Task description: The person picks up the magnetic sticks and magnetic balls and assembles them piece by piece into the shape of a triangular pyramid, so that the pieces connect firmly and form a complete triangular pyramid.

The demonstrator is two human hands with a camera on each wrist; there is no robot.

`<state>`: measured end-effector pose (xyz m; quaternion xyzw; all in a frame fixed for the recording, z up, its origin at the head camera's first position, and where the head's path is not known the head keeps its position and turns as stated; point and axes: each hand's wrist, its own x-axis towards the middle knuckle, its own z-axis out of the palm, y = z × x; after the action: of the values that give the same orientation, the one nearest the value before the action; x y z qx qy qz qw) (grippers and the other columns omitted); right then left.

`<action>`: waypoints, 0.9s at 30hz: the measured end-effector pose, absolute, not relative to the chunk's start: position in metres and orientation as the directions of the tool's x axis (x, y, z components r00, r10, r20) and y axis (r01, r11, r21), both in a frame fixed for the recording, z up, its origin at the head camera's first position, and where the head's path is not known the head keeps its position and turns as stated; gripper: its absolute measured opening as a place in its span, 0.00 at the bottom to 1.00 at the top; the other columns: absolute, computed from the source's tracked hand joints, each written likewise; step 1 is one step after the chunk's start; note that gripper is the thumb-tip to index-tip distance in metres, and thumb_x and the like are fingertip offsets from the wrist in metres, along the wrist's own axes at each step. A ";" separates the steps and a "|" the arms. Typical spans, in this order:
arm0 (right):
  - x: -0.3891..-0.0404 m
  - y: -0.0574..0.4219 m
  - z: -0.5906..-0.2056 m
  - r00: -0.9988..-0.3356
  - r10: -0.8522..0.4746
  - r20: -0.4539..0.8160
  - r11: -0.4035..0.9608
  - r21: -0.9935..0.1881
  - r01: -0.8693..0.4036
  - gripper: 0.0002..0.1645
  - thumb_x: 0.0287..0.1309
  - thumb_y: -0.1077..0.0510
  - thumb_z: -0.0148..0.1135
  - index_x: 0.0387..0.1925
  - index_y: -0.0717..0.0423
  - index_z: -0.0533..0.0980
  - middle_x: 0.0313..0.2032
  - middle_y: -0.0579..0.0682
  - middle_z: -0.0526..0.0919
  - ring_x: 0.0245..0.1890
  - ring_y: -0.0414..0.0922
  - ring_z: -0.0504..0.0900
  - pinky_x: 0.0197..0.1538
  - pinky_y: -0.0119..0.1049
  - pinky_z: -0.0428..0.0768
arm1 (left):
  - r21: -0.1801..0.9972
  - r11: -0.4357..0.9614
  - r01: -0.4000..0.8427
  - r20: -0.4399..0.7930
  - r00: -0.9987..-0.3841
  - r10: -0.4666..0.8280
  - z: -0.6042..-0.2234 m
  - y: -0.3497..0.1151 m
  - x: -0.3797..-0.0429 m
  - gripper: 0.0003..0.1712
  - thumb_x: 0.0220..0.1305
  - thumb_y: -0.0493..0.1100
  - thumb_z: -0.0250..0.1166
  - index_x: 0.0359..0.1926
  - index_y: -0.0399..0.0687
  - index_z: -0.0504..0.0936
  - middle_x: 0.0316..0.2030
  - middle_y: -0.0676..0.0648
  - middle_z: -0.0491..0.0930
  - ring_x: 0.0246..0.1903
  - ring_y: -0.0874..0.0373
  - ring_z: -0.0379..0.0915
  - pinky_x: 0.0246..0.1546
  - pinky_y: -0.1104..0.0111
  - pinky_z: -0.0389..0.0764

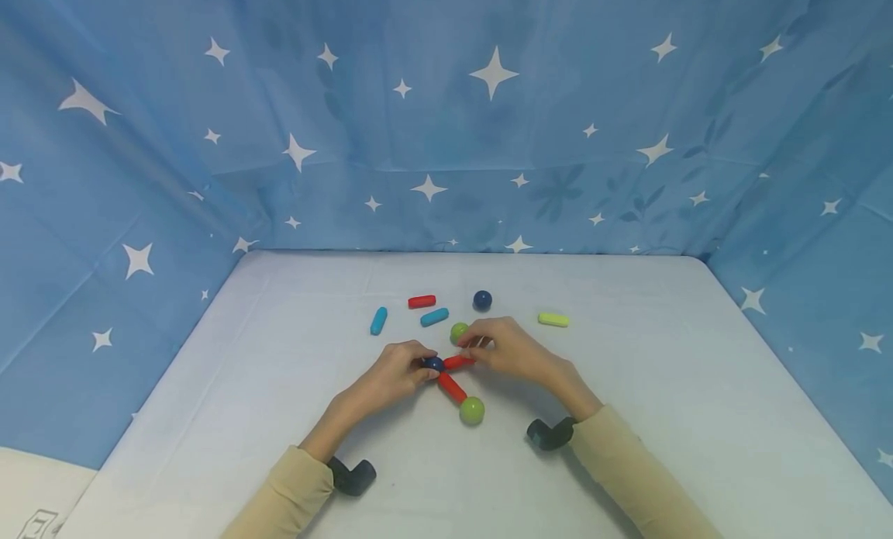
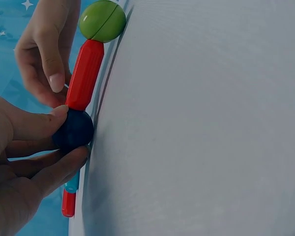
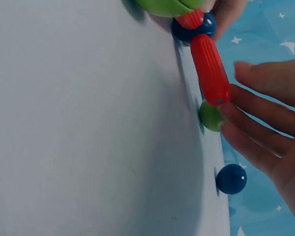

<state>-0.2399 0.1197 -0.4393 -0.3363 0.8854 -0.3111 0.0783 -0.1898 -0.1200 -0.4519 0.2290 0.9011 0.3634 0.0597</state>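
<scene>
My left hand (image 1: 391,374) pinches a dark blue ball (image 2: 74,132) between thumb and fingers, low over the white table. Two red rods are joined to that ball. One red rod (image 1: 453,388) runs toward the near side and ends in a green ball (image 1: 471,411). The other red rod (image 3: 210,69) points to the right, its far end bare. Around that bare end is my right hand (image 1: 512,348), fingers extended, fingertips right at the rod and the thumb held apart from it. A second green ball (image 1: 458,332) lies just beyond the right fingertips.
Farther back on the white table (image 1: 628,353) lie a loose dark blue ball (image 1: 482,300), a red rod (image 1: 422,302), two light blue rods, one (image 1: 434,317) beside the other (image 1: 378,321), and a yellow rod (image 1: 553,319). A blue star-patterned curtain (image 1: 391,136) surrounds the back and sides.
</scene>
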 end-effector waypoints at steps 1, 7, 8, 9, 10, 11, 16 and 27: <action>-0.241 0.121 -0.439 -0.768 -0.635 0.083 0.580 -0.605 -0.545 0.12 0.65 0.64 0.67 0.49 0.54 0.86 0.43 0.44 0.89 0.43 0.41 0.84 0.50 0.37 0.84 | 0.682 0.632 0.369 0.059 -0.888 0.456 -0.452 -0.120 -0.190 0.20 0.65 0.33 0.70 0.56 0.31 0.83 0.44 0.42 0.86 0.41 0.56 0.81 0.47 0.63 0.86; -0.243 0.121 -0.441 -0.812 -0.562 0.157 0.608 -0.588 -0.534 0.12 0.65 0.63 0.68 0.48 0.53 0.86 0.47 0.47 0.89 0.48 0.47 0.84 0.54 0.46 0.84 | 0.689 0.623 0.370 0.062 -0.887 0.458 -0.452 -0.121 -0.190 0.19 0.65 0.33 0.70 0.56 0.30 0.83 0.45 0.42 0.86 0.42 0.56 0.82 0.47 0.63 0.86; -0.243 0.121 -0.441 -0.813 -0.557 0.170 0.608 -0.584 -0.538 0.12 0.65 0.63 0.68 0.49 0.53 0.86 0.48 0.48 0.88 0.50 0.49 0.84 0.56 0.48 0.84 | 0.691 0.621 0.370 0.062 -0.886 0.459 -0.453 -0.121 -0.190 0.19 0.66 0.33 0.70 0.56 0.30 0.83 0.45 0.42 0.86 0.42 0.55 0.82 0.47 0.63 0.86; -0.243 0.121 -0.442 -0.808 -0.560 0.185 0.606 -0.574 -0.551 0.13 0.65 0.64 0.68 0.50 0.53 0.86 0.50 0.49 0.88 0.53 0.50 0.84 0.58 0.49 0.83 | 0.691 0.619 0.373 0.063 -0.884 0.463 -0.453 -0.122 -0.191 0.19 0.66 0.33 0.70 0.56 0.30 0.83 0.45 0.42 0.86 0.42 0.56 0.82 0.47 0.63 0.86; -0.244 0.121 -0.443 -0.803 -0.565 0.191 0.603 -0.569 -0.560 0.14 0.65 0.64 0.67 0.51 0.53 0.85 0.53 0.50 0.87 0.56 0.52 0.83 0.60 0.50 0.82 | 0.692 0.618 0.374 0.062 -0.883 0.464 -0.454 -0.122 -0.191 0.19 0.66 0.33 0.70 0.56 0.30 0.83 0.45 0.42 0.86 0.42 0.56 0.82 0.47 0.63 0.86; -0.244 0.121 -0.444 -0.792 -0.578 0.197 0.594 -0.563 -0.574 0.15 0.65 0.65 0.67 0.52 0.54 0.85 0.56 0.52 0.86 0.59 0.53 0.82 0.62 0.52 0.80 | 0.692 0.617 0.375 0.062 -0.883 0.466 -0.454 -0.122 -0.191 0.19 0.66 0.33 0.70 0.56 0.30 0.83 0.46 0.42 0.86 0.42 0.56 0.82 0.47 0.63 0.86; -0.244 0.120 -0.448 -0.728 -0.663 0.176 0.549 -0.547 -0.632 0.20 0.66 0.68 0.63 0.59 0.58 0.82 0.66 0.56 0.79 0.68 0.56 0.75 0.69 0.54 0.74 | 0.690 0.620 0.373 0.056 -0.882 0.468 -0.455 -0.121 -0.192 0.19 0.66 0.33 0.70 0.57 0.30 0.83 0.47 0.41 0.86 0.43 0.56 0.82 0.48 0.63 0.86; -0.245 0.121 -0.447 -0.769 -0.625 0.133 0.620 -0.515 -0.593 0.18 0.67 0.68 0.63 0.56 0.56 0.83 0.62 0.55 0.82 0.66 0.56 0.78 0.69 0.55 0.74 | 0.686 0.631 0.363 0.051 -0.888 0.456 -0.453 -0.121 -0.191 0.19 0.65 0.34 0.70 0.57 0.32 0.83 0.47 0.42 0.86 0.43 0.55 0.82 0.49 0.62 0.86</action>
<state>-0.2448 0.1207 -0.4473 -0.3386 0.8994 -0.2749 0.0295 -0.1908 -0.1209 -0.4529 0.2275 0.9008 0.3644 0.0639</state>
